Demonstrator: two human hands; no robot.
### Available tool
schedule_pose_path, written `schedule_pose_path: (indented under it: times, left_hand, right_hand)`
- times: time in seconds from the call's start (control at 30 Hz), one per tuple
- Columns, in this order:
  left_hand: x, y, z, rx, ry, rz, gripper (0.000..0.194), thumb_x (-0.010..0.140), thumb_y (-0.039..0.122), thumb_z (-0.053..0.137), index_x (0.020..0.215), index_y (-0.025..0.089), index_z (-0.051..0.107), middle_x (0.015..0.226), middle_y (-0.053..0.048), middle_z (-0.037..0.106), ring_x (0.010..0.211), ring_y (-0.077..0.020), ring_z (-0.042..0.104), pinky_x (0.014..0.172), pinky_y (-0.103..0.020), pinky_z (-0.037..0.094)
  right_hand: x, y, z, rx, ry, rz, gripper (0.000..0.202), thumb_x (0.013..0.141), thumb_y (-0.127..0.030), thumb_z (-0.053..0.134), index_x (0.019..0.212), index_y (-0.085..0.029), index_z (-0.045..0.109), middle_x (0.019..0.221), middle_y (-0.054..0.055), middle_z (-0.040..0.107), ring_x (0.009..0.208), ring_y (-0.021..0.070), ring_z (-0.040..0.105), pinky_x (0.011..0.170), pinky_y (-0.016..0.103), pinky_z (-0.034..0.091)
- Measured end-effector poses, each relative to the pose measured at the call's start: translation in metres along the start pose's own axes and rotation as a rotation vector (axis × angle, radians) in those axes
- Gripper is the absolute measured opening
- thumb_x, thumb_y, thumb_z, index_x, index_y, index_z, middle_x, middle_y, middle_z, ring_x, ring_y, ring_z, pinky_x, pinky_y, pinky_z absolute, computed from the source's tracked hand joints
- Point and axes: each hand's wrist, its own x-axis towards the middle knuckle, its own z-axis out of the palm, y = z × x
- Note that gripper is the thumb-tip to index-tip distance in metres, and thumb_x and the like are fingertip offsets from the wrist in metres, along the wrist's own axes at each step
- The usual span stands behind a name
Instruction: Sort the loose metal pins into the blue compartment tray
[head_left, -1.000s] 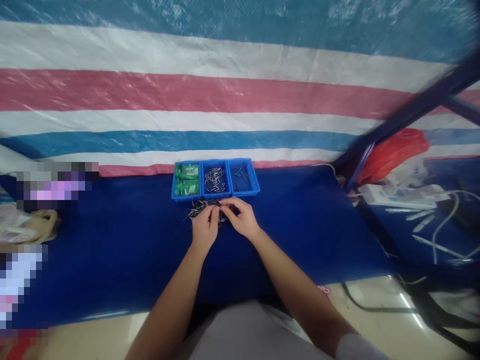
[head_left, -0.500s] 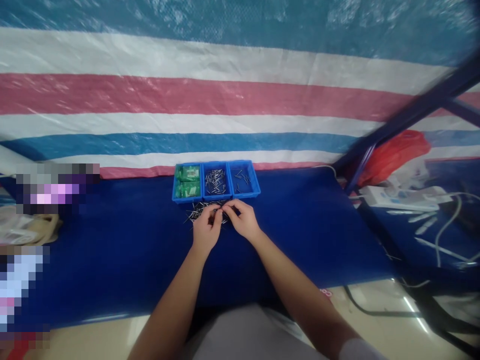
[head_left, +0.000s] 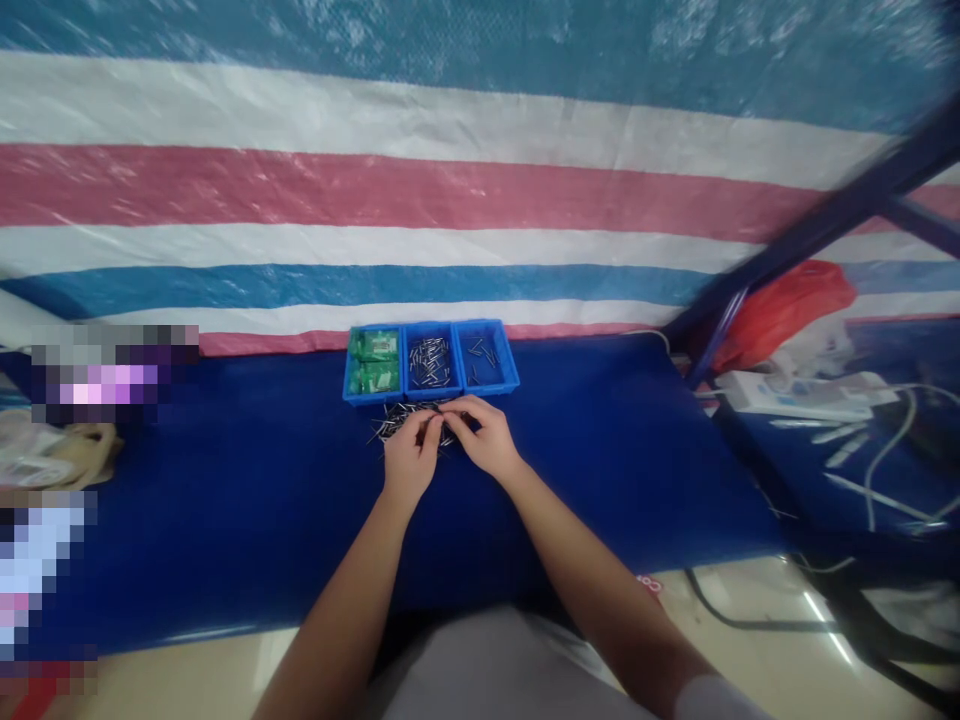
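My left hand (head_left: 409, 455) and my right hand (head_left: 484, 435) meet at the fingertips, both closed in a pinch. Whatever lies between the fingers is too small and hidden to name. Beneath and behind them is a loose pile of thin dark metal pieces (head_left: 391, 420) on the blue table (head_left: 600, 450). Just beyond stand three joined blue bins. The left bin (head_left: 349, 385) holds green packets (head_left: 379, 345), the middle bin (head_left: 407, 385) many short metal pins (head_left: 430, 360), and the right bin (head_left: 508, 360) a few similar pins (head_left: 487, 352).
A striped plastic sheet (head_left: 480, 190) hangs behind the table. At right are a dark metal frame post (head_left: 780, 250), a red bag (head_left: 787, 310), a white power strip (head_left: 806, 395) and cables. A tan roll-like object (head_left: 97, 455) lies at the left edge.
The hands stay almost in place, with the fingertips drawn slightly closer together. The whole view has shifted very slightly.
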Motion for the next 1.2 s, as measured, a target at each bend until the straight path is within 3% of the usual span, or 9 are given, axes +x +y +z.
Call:
schedule_pose_path:
  times: [0.47, 0.9, 1.2]
  left_hand:
    - [0.0013, -0.0008, -0.0036, -0.043, 0.017, -0.073, 0.026, 0.086, 0.044, 0.063, 0.076, 0.020, 0.066, 0.062, 0.003, 0.066, 0.057, -0.0112, 0.061, 0.061, -0.023, 0.047]
    - [0.0001, 0.0012, -0.0006, -0.091, 0.038, -0.068, 0.028, 0.090, 0.043, 0.059, 0.106, 0.021, 0.065, 0.068, 0.002, 0.066, 0.058, -0.0103, 0.062, 0.062, -0.022, 0.049]
    - [0.0013, 0.0015, -0.0014, -0.048, 0.009, -0.035, 0.022, 0.093, 0.038, 0.054, 0.098, 0.020, 0.066, 0.066, 0.002, 0.066, 0.058, -0.0103, 0.062, 0.062, -0.022, 0.048]
  right_hand:
    - [-0.0017, -0.0009, 0.0001, 0.066, -0.147, -0.083, 0.021, 0.094, -0.025, 0.059, 0.110, -0.026, 0.072, 0.102, 0.007, 0.068, 0.088, 0.0174, 0.065, 0.072, 0.031, 0.056]
    - [-0.0006, 0.0017, 0.0014, 0.011, 0.013, 0.009, 0.014, 0.093, -0.028, 0.060, 0.102, -0.022, 0.070, 0.091, 0.005, 0.069, 0.077, 0.0156, 0.063, 0.068, 0.030, 0.053]
    - [-0.0009, 0.0010, 0.0023, 0.027, 0.004, 0.010, 0.016, 0.093, -0.031, 0.061, 0.104, -0.023, 0.070, 0.090, 0.005, 0.069, 0.076, 0.0158, 0.063, 0.066, 0.029, 0.053]
